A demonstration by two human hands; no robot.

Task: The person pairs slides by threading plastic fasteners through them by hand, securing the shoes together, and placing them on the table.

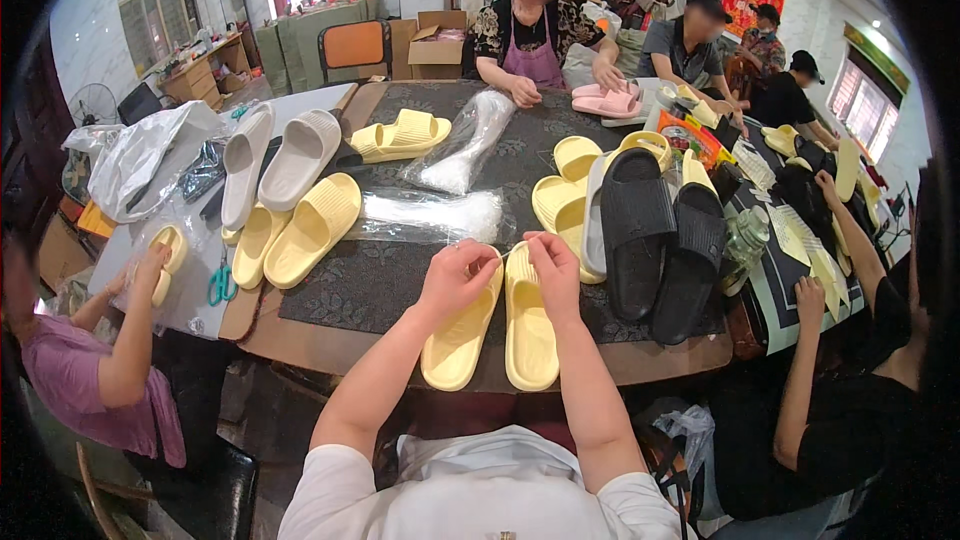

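Observation:
A pair of yellow slides lies side by side at the table's near edge, the left slide (pixel 458 345) and the right slide (pixel 530 335) with toes toward me. My left hand (pixel 458 278) is closed in a pinch over the far end of the left one. Over the other slide, my right hand (pixel 553 275) pinches too. Between the fingertips runs a thin white strip (pixel 508 251); the fingers partly hide its ends. Just beyond my hands lies a clear bag of white ties (pixel 435 214), with another such bag (pixel 462 145) behind it.
Black slides (pixel 636 235) lean on yellow and grey ones at right, beside a glass jar (pixel 745 238). Yellow slides (pixel 312 230) and grey slides (pixel 300 158) lie at left, near teal scissors (pixel 222 285). Co-workers sit around the table; one across handles pink slides (pixel 607 100).

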